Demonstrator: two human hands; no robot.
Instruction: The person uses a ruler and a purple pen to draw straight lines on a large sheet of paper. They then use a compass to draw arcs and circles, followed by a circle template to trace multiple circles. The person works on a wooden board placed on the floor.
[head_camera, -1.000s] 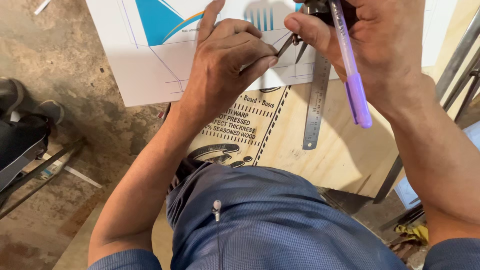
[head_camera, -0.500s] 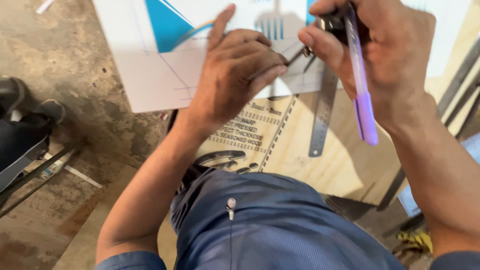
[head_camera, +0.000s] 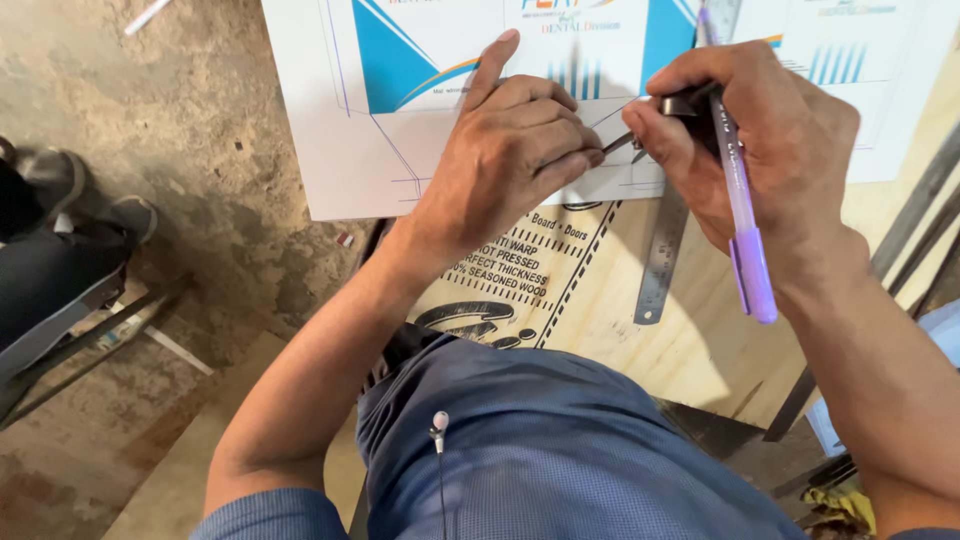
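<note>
We press our left hand (head_camera: 510, 165) flat-fingered onto the white printed sheet with blue triangles (head_camera: 400, 110), which lies on the pale plywood board (head_camera: 640, 350). Our right hand (head_camera: 755, 150) is closed around a small dark metal tool (head_camera: 660, 115) whose tip meets the sheet just beside the left fingertips. A translucent purple pen (head_camera: 745, 230) is tucked between the right fingers, slanting down past the wrist. A steel ruler (head_camera: 660, 255) lies on the board under the right hand.
</note>
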